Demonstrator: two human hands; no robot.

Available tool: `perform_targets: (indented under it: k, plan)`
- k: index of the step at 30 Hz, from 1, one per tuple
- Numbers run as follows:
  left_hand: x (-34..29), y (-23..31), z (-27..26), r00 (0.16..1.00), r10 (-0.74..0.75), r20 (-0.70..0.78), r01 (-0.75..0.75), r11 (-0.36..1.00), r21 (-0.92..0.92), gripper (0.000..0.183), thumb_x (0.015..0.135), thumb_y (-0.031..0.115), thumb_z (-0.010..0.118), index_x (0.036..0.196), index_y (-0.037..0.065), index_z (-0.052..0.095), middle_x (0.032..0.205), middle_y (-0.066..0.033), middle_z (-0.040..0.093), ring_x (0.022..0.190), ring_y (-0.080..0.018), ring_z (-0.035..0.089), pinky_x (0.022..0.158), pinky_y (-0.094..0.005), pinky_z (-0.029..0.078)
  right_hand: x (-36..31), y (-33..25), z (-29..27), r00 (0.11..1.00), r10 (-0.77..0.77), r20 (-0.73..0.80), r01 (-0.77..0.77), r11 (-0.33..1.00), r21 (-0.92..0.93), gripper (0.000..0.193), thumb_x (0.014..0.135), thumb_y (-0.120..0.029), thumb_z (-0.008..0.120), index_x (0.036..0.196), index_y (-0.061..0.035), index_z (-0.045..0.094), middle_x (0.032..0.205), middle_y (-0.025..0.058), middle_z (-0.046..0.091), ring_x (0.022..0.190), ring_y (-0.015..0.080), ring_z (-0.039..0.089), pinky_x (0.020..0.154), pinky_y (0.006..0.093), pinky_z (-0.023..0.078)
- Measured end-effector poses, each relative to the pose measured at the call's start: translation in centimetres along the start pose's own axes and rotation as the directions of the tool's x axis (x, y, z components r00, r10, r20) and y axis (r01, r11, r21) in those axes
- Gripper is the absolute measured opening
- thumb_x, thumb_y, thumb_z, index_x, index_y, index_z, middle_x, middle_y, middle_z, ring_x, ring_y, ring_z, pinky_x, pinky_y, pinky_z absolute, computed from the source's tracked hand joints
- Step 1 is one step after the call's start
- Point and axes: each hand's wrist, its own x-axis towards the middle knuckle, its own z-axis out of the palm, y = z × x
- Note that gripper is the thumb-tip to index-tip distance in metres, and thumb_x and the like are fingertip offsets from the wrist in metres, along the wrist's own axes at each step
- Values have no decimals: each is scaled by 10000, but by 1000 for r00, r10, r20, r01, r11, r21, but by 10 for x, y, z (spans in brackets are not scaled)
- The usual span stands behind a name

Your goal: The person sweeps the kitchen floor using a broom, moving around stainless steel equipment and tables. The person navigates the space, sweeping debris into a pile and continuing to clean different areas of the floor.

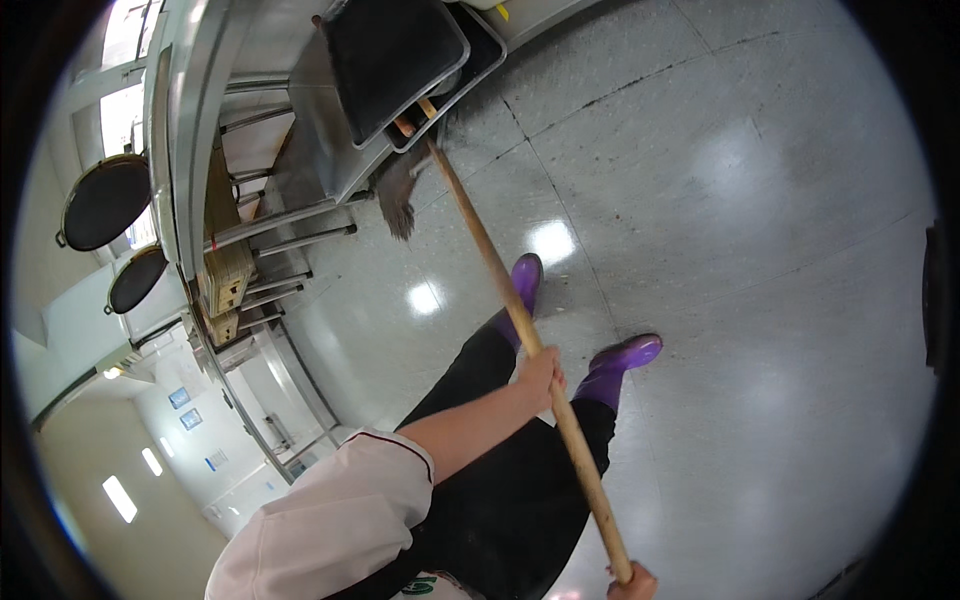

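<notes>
My left hand is closed around the middle of a long wooden broom handle. Lower down, my right hand grips the handle near its end, partly cut off by the picture's lower edge. The handle slants away to the far left. Beyond it, the brownish, frayed broom head rests on the grey floor, close to a metal table leg and under the edge of some dark trays. Whether the head has bristles or strands is hard to make out.
Purple boots on my feet stand beside the handle. At left is a metal table or rack with several legs and wooden boxes beneath. Two dark round pans are further left. A dark object lies at the right rim.
</notes>
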Motion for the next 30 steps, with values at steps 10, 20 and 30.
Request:
perform_targets:
  k: [10,20,30]
  plan:
    - [164,153,66,857,499,125,-499,866,-32,190,884,156,604,803,55,466,629,-51,469,543,-199,497,490,-350,451,265,-120,40,917,-389,-83,398,896,198,327,660,167,495,865,-17,671,782,141,674,723,258,667,678,324,510]
    - [312,268,90,854,349,386,-323,937,-134,226,889,177,578,709,85,476,652,-60,507,651,-235,542,725,-363,509,460,-95,68,862,-488,-136,470,871,-145,241,654,108,511,799,-20,654,742,183,648,708,333,646,652,378,498]
    - [368,180,108,789,251,561,-224,967,-117,139,721,144,565,659,70,464,697,-119,504,689,-266,546,652,-394,454,497,43,35,809,-379,-450,156,876,-457,337,729,-39,621,1057,-90,679,895,171,682,835,376,648,726,436,518]
